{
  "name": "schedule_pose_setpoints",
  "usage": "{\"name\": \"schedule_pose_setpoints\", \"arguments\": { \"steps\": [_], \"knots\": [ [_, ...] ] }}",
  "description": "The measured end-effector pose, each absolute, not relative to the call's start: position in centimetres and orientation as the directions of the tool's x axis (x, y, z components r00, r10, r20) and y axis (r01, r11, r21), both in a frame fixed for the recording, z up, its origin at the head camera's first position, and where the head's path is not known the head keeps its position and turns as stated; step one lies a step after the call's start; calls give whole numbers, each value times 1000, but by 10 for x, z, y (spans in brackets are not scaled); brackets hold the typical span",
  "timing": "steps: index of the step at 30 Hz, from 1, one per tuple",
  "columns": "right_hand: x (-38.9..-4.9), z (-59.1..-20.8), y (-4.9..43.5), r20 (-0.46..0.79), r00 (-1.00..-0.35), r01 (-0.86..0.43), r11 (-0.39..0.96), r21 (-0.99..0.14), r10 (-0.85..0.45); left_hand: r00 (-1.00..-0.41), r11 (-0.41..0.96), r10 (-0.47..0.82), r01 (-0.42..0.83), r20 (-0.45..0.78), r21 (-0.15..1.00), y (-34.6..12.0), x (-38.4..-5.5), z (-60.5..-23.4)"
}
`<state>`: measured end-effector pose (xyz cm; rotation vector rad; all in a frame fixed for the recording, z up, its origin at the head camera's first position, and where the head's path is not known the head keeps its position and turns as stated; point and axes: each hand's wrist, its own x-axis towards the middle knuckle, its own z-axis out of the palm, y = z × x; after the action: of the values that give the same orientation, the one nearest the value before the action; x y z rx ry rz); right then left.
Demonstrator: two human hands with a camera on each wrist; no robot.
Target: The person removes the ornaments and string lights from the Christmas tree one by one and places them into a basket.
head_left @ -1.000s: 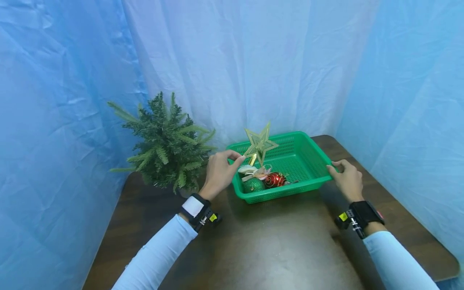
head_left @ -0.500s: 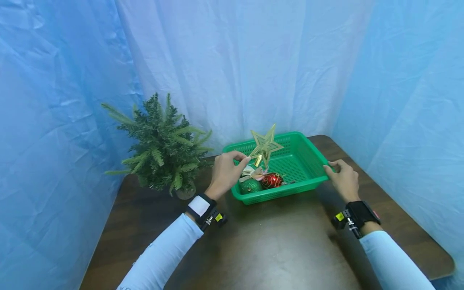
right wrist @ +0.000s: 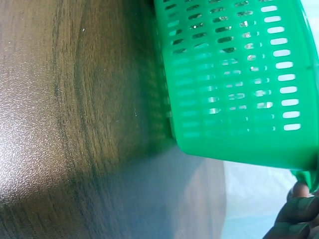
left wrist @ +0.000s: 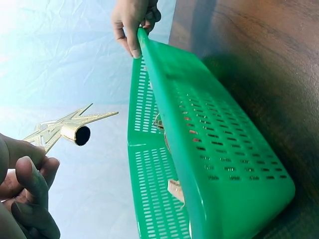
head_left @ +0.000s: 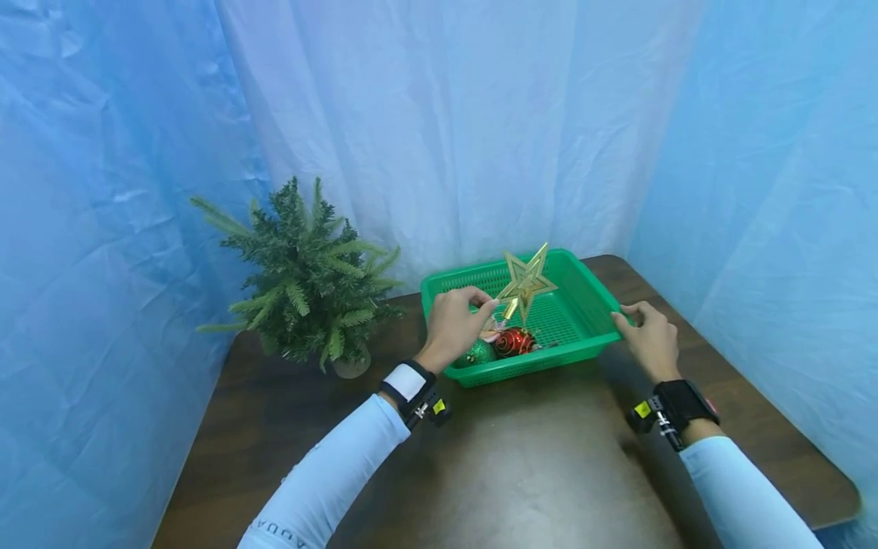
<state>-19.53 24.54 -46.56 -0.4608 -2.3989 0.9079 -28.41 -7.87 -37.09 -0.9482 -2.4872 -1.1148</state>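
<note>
My left hand (head_left: pixel 458 320) pinches one point of a gold star tree topper (head_left: pixel 528 284) between thumb and fingers, above the green plastic basket (head_left: pixel 535 371). In the left wrist view the star (left wrist: pixel 65 124) shows its hollow round socket, and it hangs apart from the basket rim. My right hand (head_left: pixel 650 335) grips the basket's right rim with thumb and curled fingers. In the basket lie a red bauble (head_left: pixel 513 342) with gold swirls and a green glitter bauble (head_left: pixel 478 353). Part of a pale ribbon piece shows behind my left hand, which hides the rest.
A small artificial Christmas tree (head_left: pixel 309 282) with a round base (head_left: pixel 352 367) stands left of the basket on the dark wooden table (head_left: pixel 535 465). Blue and white curtains (head_left: pixel 446 137) hang close behind the table and at both sides.
My left hand has carried the star to the right and slightly lower, over the middle of the basket. My right hand stays on the rim. The view has shifted slightly.
</note>
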Motion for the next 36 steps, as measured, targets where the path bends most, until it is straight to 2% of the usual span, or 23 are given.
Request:
{"name": "schedule_pose_setpoints", "arguments": {
  "steps": [6,17,28,36],
  "knots": [
    [-196,-463,244,365,-794,125,718,-685,486,-746,485,480,664,462,569,-71,-285,-374],
    [-198,-463,246,350,-802,134,716,-685,485,-776,534,465,630,426,564,-57,-286,-382],
    [-197,-468,245,328,-793,169,702,-691,514,-767,522,481,640,425,564,-47,-286,-392],
    [-197,-465,243,357,-787,146,712,-687,504,-762,540,486,647,428,538,-40,-289,-401]
  ]
}}
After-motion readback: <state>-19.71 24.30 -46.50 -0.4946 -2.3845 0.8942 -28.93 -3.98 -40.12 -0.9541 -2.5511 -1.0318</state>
